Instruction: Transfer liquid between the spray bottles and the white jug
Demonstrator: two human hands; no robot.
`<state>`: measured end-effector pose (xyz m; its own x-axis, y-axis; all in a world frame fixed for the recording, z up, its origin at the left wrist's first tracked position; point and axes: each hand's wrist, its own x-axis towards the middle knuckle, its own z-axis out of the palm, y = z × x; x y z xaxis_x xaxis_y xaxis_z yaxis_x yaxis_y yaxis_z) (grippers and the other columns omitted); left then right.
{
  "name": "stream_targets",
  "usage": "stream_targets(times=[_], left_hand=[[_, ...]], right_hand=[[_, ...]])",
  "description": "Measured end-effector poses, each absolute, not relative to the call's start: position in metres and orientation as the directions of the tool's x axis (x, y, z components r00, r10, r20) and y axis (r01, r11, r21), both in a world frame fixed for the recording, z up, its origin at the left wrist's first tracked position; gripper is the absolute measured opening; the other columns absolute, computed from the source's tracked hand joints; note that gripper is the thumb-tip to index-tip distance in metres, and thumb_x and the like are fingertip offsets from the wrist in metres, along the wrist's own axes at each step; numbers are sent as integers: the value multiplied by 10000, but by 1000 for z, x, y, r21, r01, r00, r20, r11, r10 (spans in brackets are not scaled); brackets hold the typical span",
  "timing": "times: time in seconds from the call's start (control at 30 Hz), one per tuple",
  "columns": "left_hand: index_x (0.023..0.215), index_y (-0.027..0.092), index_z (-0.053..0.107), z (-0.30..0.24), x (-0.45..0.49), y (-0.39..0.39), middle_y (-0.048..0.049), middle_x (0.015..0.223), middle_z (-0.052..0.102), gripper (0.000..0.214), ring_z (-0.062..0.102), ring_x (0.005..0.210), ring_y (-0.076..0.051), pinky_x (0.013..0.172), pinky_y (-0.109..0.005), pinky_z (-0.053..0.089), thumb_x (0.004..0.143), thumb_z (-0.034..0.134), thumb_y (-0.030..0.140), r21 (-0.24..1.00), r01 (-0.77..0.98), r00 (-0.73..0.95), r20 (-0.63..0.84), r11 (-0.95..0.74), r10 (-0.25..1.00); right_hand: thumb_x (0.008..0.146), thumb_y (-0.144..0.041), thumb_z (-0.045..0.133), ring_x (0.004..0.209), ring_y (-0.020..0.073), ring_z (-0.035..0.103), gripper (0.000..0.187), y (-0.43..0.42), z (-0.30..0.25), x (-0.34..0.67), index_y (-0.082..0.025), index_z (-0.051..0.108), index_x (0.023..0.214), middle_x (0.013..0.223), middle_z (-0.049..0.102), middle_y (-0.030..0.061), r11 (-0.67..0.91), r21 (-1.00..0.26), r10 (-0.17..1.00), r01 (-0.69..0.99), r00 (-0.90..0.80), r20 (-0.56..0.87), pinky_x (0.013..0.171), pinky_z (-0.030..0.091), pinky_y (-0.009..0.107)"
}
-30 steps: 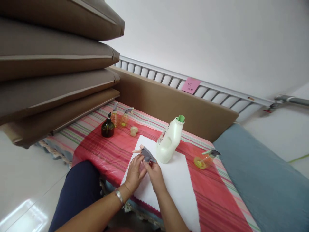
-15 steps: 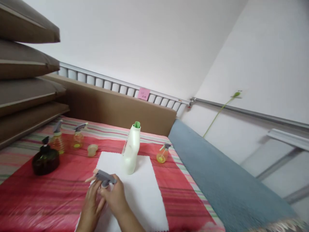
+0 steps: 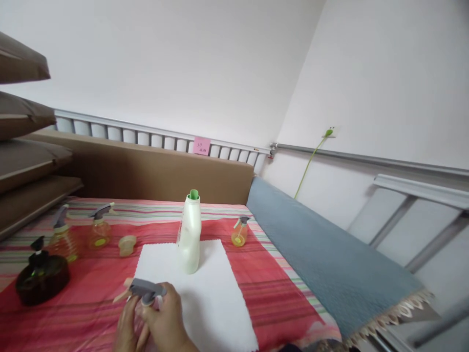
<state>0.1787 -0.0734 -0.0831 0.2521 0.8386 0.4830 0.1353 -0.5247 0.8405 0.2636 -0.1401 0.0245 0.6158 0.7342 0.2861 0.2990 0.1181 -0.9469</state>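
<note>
Low in the head view, both hands are around a spray bottle (image 3: 148,287) with a grey trigger head and a peach-coloured nozzle and lever. My left hand (image 3: 127,326) is wrapped round its clear body, which is mostly hidden. The fingers of my right hand (image 3: 168,315) close on the neck, just under the grey head. Beyond them a tall pale-green bottle (image 3: 190,239) stands upright on a white sheet (image 3: 216,293), its cap off and a green spout in its mouth.
A small spray bottle (image 3: 239,238) stands to the right. At left are two spray bottles, one yellowish (image 3: 99,234) and one ribbed (image 3: 63,244), a dark pump bottle (image 3: 43,281) and a pale cap (image 3: 127,245). Stacked brown cushions (image 3: 29,156) rise at far left.
The view has swung, so things on the left sit lower and further left. Both hands still hold the spray bottle at its body and neck.
</note>
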Motion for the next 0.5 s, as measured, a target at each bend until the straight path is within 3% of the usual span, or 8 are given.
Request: stream_targets(times=[0.23, 0.4, 0.5], left_hand=[[1206, 136, 455, -85, 178, -79, -195, 1250, 543, 574, 520, 1169, -356, 960, -532, 434, 720, 602, 404, 812, 175, 261, 508, -557, 821], [1380, 178, 255, -74, 178, -107, -178, 1415, 386, 663, 384, 1304, -304, 1043, -504, 365, 805, 537, 352, 767, 214, 244, 558, -605, 793], [1405, 200, 218, -70, 173, -112, -160, 1437, 365, 608, 372, 1315, -286, 1037, -488, 380, 863, 447, 354, 741, 275, 243, 563, -612, 790]], right_hand=[[639, -99, 584, 845, 216, 626, 298, -148, 27, 264, -180, 669, 913, 881, 697, 47, 127, -930, 793, 344, 528, 304, 781, 476, 308], [694, -185, 581, 879, 240, 625, 236, -153, 27, 284, -193, 677, 910, 909, 711, 59, 196, -944, 829, 264, 471, 303, 825, 471, 344], [708, -328, 621, 810, 257, 640, 207, -165, 32, 319, -185, 690, 840, 836, 721, 70, 115, -967, 796, 226, 562, 226, 742, 505, 344]])
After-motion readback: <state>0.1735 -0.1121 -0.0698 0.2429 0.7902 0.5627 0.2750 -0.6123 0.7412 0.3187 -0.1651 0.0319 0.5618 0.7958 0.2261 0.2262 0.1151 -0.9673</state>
